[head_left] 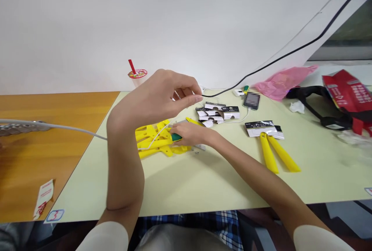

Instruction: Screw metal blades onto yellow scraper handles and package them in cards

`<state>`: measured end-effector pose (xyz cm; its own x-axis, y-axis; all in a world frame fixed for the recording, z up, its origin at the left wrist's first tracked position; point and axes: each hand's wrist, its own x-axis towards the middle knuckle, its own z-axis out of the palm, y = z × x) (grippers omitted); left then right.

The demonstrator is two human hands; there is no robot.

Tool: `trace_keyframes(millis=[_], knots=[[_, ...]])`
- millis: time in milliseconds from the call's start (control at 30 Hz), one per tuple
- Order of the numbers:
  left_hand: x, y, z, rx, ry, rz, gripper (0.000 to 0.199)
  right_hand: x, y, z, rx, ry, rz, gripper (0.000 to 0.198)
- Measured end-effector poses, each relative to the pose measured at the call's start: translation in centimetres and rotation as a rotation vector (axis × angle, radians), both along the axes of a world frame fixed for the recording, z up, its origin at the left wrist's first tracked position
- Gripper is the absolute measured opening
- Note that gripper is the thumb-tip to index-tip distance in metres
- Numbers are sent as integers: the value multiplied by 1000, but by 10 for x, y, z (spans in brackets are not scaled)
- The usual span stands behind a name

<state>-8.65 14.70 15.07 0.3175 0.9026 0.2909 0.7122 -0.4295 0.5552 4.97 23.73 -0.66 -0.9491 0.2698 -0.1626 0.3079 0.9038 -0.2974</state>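
My left hand (171, 92) is raised above the table, its thumb and fingertips pinched together on a black cable (271, 63). Below it lies a pile of yellow plastic pieces (151, 136). My right hand (190, 132) reaches to the right side of that pile, its fingers closed around a yellow handle with a green end (176, 137). My own fingers hide most of that piece. Close behind the right hand are several black-and-white header cards (213, 113). A thin white cord (158, 134) crosses the pile and passes behind my left forearm.
Two long yellow pieces (270, 154) under a printed card lie at right. Behind are a phone-like device (251, 100), a white adapter (238, 92) and a pink plastic bag (283, 82). A red box (348, 92) stands far right; a cup with red straw (137, 74) stands behind my left hand.
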Motion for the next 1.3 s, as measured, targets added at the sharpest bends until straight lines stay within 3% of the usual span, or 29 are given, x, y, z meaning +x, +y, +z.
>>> trace_keyframes(millis=[200,333,467,667,833,967,1100,1200,1300], knots=[[15,17,-8,7,56,-49,26,51,2,49,85,9,-183,8],[20,26,-15,-18,58,-58,30,92,-2,84,164,230,-242,7],[25,29,-21,-54,78,-60,38,120,-14,110,157,404,-299,7],[33,22,-16,-101,171,-175,45,138,-28,130,147,527,-339,9],[37,14,-24,-175,34,-148,37,139,-31,133,144,576,-295,10],[39,4,-63,-287,-182,-55,42,137,-30,132,179,632,-260,11],[39,-5,-129,-422,-553,55,41,128,-18,123,109,540,-193,13],[36,-7,-172,-494,-918,226,40,111,-1,102,18,312,-168,26],[32,-4,-191,-474,-1253,274,42,89,15,70,-32,70,-276,31]])
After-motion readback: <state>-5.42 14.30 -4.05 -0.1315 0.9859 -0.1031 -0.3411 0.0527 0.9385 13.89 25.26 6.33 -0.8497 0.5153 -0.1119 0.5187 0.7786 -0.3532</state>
